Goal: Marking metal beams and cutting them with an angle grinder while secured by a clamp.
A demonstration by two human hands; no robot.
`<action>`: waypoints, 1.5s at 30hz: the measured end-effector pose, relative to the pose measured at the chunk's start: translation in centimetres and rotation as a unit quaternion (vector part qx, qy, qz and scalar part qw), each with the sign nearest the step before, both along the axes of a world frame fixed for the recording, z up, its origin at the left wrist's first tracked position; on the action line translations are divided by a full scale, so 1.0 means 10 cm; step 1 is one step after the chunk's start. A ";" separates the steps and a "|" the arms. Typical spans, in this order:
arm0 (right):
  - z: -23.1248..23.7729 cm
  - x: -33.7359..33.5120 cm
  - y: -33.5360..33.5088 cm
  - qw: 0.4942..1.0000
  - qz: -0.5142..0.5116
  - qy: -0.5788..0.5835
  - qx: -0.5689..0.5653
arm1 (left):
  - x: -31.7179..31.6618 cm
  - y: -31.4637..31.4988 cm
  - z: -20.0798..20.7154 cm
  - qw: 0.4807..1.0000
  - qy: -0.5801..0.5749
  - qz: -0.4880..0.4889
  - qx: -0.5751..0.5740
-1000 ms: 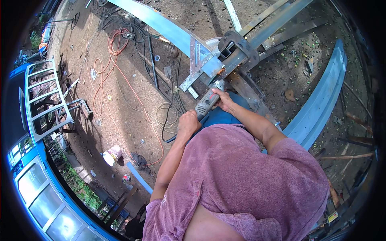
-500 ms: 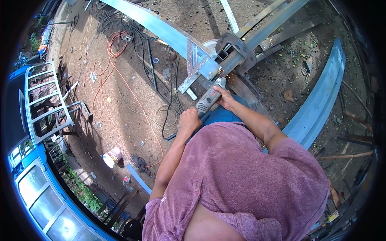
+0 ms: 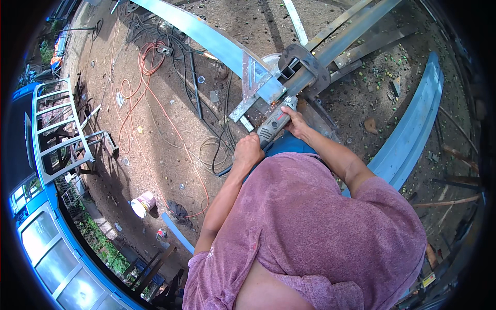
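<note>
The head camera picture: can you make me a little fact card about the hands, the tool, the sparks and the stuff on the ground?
Left hand: around the rear end of the tool
Right hand: on the tool nearer its head
Tool: grey angle grinder
Sparks: small, orange, by the near end of a long blue-grey metal beam
Ground, left side: orange cord, pale bucket
Clothes: purplish shirt
Grinder's disc: too small to make out

Grinder (image 3: 272, 127) apparently at beam's end (image 3: 270, 90)
</note>
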State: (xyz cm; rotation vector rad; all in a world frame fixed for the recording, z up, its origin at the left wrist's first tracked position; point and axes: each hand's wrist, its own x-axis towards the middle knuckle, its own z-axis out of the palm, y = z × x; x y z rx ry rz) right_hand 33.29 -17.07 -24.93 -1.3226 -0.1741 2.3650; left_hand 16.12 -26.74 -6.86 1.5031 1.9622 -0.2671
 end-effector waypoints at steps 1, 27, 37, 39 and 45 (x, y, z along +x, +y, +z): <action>0.02 -0.01 -0.01 1.000 -0.006 -0.004 -0.005 | -0.01 -0.02 -0.01 1.000 0.000 0.000 0.000; 0.25 -0.43 -0.74 0.998 0.055 0.004 -0.017 | -0.34 -0.79 0.19 0.999 -0.013 0.035 -0.023; 0.15 -0.40 -0.74 0.998 0.053 -0.005 -0.012 | -0.34 -0.78 0.11 1.000 0.017 0.002 -0.013; 0.15 -0.39 -0.72 0.999 0.042 -0.012 -0.003 | -0.33 -0.74 0.10 1.000 0.018 -0.001 -0.013; 0.13 -0.30 -0.57 0.999 0.038 -0.016 -0.005 | -0.25 -0.57 0.11 1.000 0.017 -0.003 -0.020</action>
